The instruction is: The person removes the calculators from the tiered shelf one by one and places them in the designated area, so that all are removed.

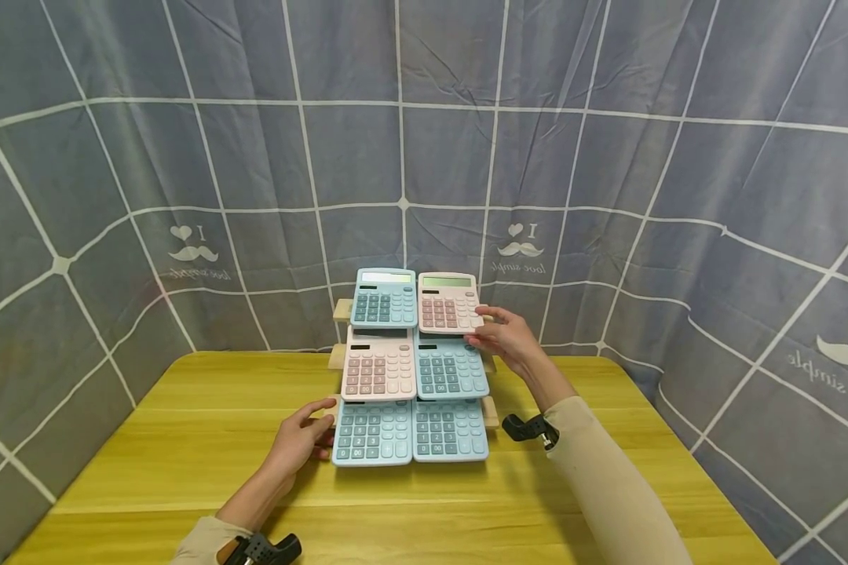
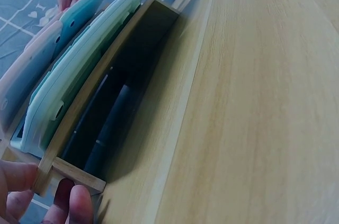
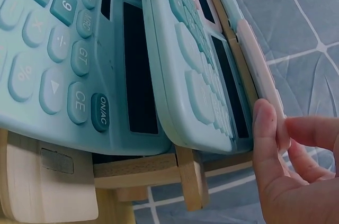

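A tiered wooden rack [image 1: 490, 412] carries calculators in three rows of two. My right hand [image 1: 509, 337] pinches the right edge of the pink calculator [image 1: 448, 302] at top right, the thumb [image 3: 264, 121] on its key side in the right wrist view. Beside it is a blue calculator [image 1: 385, 298]. The middle row has a pink calculator [image 1: 378, 365] on the left and a blue calculator [image 1: 452, 366] on the right. Two blue ones fill the bottom row. Low on the left, my left hand [image 1: 300, 439] holds the rack's wooden end [image 2: 79, 173] between thumb and fingers.
The rack stands on a yellow wood-grain table [image 1: 240, 400]. Behind and on both sides hangs a grey curtain [image 1: 353, 157] with white grid lines. A wrist camera [image 1: 530, 429] sits at the right sleeve, another camera [image 1: 265, 549] at the left.
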`<state>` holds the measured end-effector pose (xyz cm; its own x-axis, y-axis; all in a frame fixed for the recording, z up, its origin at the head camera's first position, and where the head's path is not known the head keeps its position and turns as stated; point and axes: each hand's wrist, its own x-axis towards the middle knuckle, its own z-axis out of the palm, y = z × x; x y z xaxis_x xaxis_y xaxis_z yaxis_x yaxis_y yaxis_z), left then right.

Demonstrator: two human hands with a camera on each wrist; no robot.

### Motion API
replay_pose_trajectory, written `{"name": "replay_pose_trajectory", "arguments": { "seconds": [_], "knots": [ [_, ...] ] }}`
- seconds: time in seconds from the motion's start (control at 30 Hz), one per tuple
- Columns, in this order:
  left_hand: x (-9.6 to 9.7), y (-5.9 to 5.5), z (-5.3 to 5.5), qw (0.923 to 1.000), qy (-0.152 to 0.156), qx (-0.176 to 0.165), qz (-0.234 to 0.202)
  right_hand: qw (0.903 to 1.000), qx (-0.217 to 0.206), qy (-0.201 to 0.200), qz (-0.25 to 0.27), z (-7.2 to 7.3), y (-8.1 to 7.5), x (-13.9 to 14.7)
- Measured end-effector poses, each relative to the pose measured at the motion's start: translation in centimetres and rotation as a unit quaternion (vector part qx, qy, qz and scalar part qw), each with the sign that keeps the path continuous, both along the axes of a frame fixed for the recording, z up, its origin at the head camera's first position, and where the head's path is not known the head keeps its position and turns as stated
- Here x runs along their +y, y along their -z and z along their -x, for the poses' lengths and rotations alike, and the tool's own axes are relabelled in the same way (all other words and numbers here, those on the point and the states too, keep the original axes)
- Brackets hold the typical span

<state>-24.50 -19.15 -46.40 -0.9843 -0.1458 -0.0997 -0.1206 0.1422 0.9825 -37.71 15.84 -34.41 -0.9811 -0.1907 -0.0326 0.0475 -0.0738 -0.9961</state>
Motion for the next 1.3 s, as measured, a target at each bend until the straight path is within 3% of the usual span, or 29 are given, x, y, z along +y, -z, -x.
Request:
{"name": "replay_pose_trajectory", "arguments": {
  "seconds": [0.5, 0.87, 1.3],
  "knots": [
    [0.1, 0.1, 0.1, 1.0, -0.001, 0.002, -0.004, 0.9997, -0.004, 0.011, 0.02, -0.2, -0.2, 0.3],
    [0.0, 0.1, 0.0, 1.0, -0.004, -0.001, -0.001, 0.9998, 0.0, 0.017, 0.008, -0.3, -0.5, 1.1],
    [0.0, 0.2, 0.1, 1.0, -0.004, -0.001, -0.001, 0.9997, -0.004, 0.023, 0.009, -0.6, -1.3, 3.1]
  ]
}}
